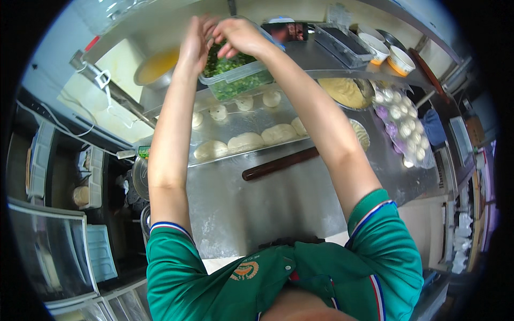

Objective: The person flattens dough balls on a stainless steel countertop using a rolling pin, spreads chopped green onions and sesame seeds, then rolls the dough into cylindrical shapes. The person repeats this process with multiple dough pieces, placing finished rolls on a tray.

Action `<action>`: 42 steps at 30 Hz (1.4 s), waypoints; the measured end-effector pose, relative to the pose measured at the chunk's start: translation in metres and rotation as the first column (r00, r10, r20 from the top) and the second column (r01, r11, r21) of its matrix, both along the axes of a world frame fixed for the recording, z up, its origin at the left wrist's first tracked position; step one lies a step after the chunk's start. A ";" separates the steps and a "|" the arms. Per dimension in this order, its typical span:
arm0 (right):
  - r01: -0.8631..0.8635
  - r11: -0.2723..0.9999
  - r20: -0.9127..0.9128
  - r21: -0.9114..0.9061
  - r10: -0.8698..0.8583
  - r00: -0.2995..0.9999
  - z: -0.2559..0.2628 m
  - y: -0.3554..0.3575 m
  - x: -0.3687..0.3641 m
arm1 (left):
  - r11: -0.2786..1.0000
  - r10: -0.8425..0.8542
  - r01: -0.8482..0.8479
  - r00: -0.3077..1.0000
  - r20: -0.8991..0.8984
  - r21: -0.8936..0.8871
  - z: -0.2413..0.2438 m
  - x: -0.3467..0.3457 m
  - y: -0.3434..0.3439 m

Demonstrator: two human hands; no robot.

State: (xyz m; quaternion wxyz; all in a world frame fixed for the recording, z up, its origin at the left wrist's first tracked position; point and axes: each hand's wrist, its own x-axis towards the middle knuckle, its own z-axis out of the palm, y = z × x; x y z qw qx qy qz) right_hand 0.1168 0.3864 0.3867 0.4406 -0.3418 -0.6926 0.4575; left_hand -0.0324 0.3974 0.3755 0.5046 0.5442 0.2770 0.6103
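Both hands are raised over the shelf at the back, above a clear plastic tub (241, 76) of chopped greens (227, 66). My left hand (196, 46), blurred, is over the tub's left side with its fingers apart. Close beside it, my right hand (239, 36) hangs with loosely bent fingers. I see nothing held in either hand. Below the shelf, a metal tray (249, 118) carries large dough pieces (245, 141) along its front and small dough balls (272, 98) at the back. A dark wooden rolling pin (281, 163) lies in front, partly behind my right forearm.
A metal bowl (156, 72) of yellow liquid stands left of the tub. Rightward are a bowl of yellowish filling (341, 92), bagged pale round pieces (405, 124), a clear container (341, 46) and paper tubs (401, 60). The shelf edge (297, 74) overhangs the steel worktop (221, 192).
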 end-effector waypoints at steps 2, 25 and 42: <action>0.086 0.949 0.453 0.303 -0.223 0.863 -0.010 0.017 0.007 | 0.996 0.018 0.014 0.930 -0.366 0.085 -0.003 0.002 -0.003; 0.436 0.896 0.501 -0.083 -0.340 0.796 -0.359 -0.319 0.176 | 0.404 0.889 -0.532 0.036 -0.457 0.744 -0.059 0.008 -0.086; 0.387 0.920 0.286 -0.064 -0.355 0.890 -0.323 -0.283 0.319 | 0.645 0.615 -0.716 0.694 -0.376 -0.267 -0.066 -0.155 0.006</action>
